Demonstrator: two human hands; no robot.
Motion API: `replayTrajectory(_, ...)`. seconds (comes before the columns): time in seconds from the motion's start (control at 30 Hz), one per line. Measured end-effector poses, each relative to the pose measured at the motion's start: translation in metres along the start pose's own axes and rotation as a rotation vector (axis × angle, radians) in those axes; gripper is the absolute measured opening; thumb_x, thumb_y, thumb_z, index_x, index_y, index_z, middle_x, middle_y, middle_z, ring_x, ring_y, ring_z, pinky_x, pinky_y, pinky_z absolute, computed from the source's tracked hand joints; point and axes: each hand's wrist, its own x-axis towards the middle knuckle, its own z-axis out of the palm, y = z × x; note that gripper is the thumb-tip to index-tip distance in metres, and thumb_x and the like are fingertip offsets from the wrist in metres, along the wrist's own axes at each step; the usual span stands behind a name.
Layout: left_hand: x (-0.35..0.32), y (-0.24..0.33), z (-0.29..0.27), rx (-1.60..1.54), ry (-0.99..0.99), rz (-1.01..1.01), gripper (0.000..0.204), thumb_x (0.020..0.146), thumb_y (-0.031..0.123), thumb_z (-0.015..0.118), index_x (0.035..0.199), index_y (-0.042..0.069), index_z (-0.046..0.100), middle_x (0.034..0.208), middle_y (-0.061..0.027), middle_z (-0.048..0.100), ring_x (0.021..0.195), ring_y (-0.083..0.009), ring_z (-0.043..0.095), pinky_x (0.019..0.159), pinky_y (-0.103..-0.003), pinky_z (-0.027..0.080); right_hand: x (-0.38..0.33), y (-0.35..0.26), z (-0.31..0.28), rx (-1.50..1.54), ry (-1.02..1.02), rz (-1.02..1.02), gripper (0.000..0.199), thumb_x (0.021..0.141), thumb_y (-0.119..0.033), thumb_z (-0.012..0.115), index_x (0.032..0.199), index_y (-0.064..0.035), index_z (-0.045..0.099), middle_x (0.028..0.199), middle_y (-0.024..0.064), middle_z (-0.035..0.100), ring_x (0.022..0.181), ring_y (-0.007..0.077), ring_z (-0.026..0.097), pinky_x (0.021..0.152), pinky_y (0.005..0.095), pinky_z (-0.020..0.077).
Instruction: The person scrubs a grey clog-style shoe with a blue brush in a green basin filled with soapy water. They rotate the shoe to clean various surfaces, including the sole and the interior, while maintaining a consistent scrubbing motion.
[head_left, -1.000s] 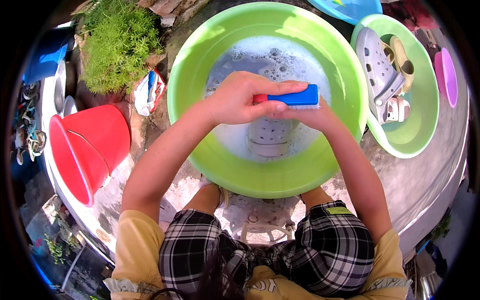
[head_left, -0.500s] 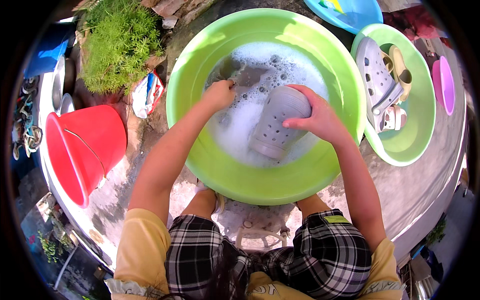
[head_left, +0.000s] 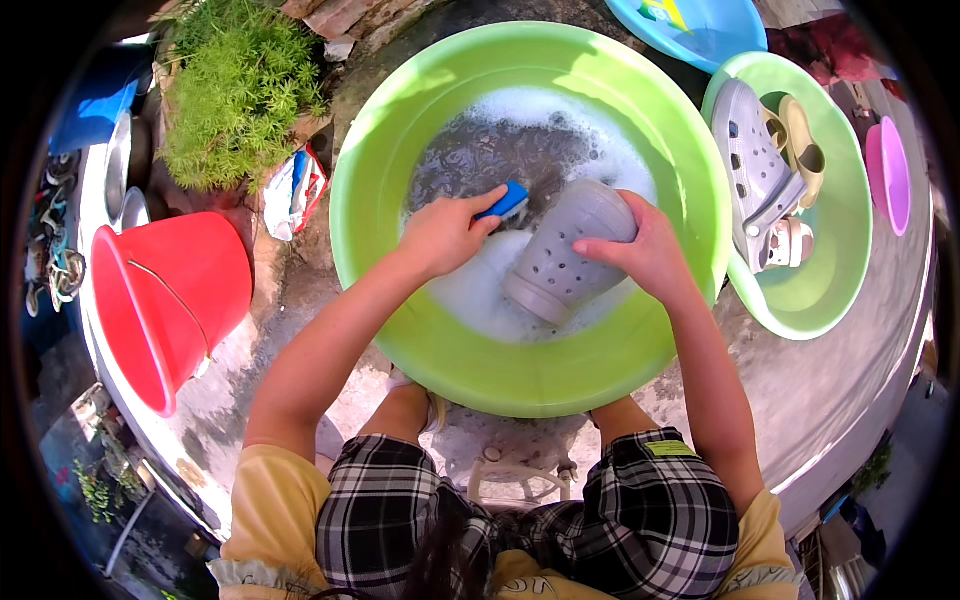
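A large green basin (head_left: 530, 385) holds dark, soapy water with white suds (head_left: 478, 285). My left hand (head_left: 450, 232) is closed on a small blue scrub brush (head_left: 508, 200), just above the water and close to the shoe. In my right hand (head_left: 650, 245) is a grey clog (head_left: 572, 250) with small holes, its toe up and tilted toward me. My fingers wrap its far right side and the thumb presses on top. The clog's lower end is over the suds.
At right, a pale green basin (head_left: 850, 270) holds another grey clog (head_left: 748, 155), a tan shoe (head_left: 803, 150) and a small pale shoe (head_left: 790, 243). A red bucket (head_left: 175, 300), a crumpled packet (head_left: 293, 195) and a leafy plant (head_left: 235, 95) stand left. A blue basin (head_left: 715, 35) is behind.
My left hand has come up out of the water and moved right, bringing the blue brush into view. The clog has shifted slightly right and toward me; the suds have parted.
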Motion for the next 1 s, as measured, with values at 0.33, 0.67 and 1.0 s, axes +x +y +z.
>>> replayTrajectory(0.33,0.042,0.024,-0.002,-0.735,-0.066,-0.042,0.045,0.093,0.026,0.049,0.135,0.013,0.042,0.076,-0.0008,0.06,0.061,-0.0164,0.054,0.06,-0.032,0.047,-0.001,0.0,-0.013,0.127,0.258,-0.068,0.065,0.061,-0.032,0.08,0.111,0.0016,0.056,0.097,0.0108,0.063,0.088,0.0184,0.06,0.079,0.0311,0.0481)
replayTrajectory(0.67,0.018,0.011,0.01,0.114,0.07,0.104,0.043,0.09,0.026,0.049,0.132,0.024,0.045,0.081,-0.0207,0.062,0.074,-0.0361,0.061,0.068,-0.042,0.048,-0.017,0.039,-0.012,0.173,0.29,-0.212,0.062,0.06,-0.011,0.082,0.114,-0.0024,0.054,0.106,0.0082,0.06,0.097,0.0179,0.057,0.084,0.0316,0.0463)
replayTrajectory(1.0,0.04,-0.009,0.032,-0.345,0.334,-0.015,0.047,0.089,0.021,0.047,0.134,0.009,0.041,0.087,-0.0173,0.065,0.078,-0.032,0.062,0.072,-0.043,0.048,-0.02,0.035,-0.017,-0.124,0.341,-0.217,0.059,0.06,-0.006,0.079,0.112,-0.0061,0.051,0.105,0.0089,0.058,0.097,0.0218,0.057,0.082,0.0329,0.0456)
